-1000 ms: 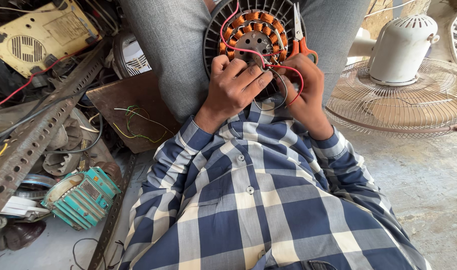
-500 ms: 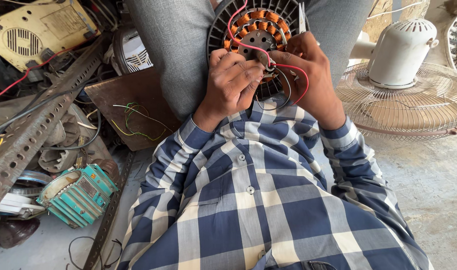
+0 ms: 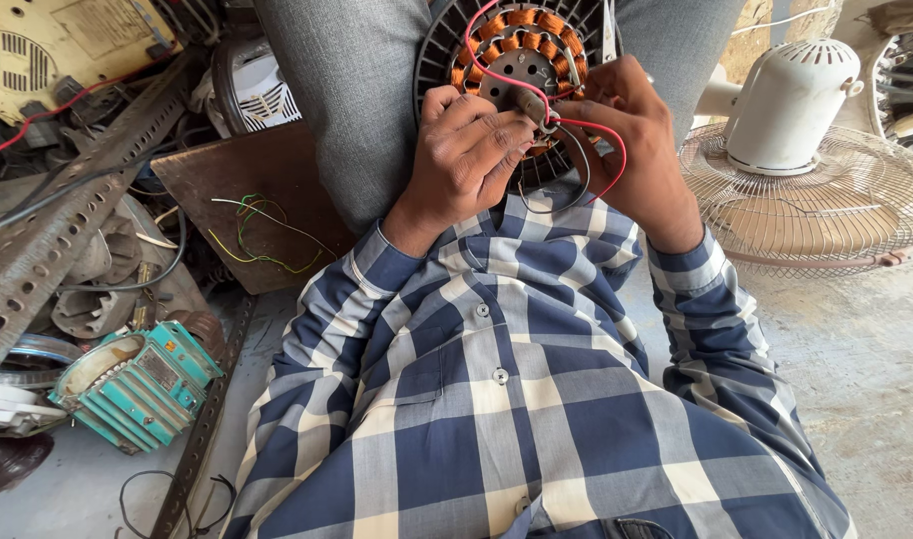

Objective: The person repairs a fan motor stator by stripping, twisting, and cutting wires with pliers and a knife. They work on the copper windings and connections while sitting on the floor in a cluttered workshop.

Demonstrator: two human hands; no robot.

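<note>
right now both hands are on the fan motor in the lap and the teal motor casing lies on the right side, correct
Not quite. The head view shows the teal motor casing on the person's left side, not the right. Both the left hand and right hand are indeed on the fan motor in the lap.

The floor [image 3: 866, 399] is bare grey concrete in daylight. Right of the fingers lies a white fan [image 3: 806, 150]; left are a brown board [image 3: 247, 190] and a teal motor housing [image 3: 137, 384].

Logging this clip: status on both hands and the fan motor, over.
Left hand gripping the motor stator at its hub. Right hand pinching the red wire beside the copper windings. Stator resting between the knees. Nothing blocking the hands.
</note>
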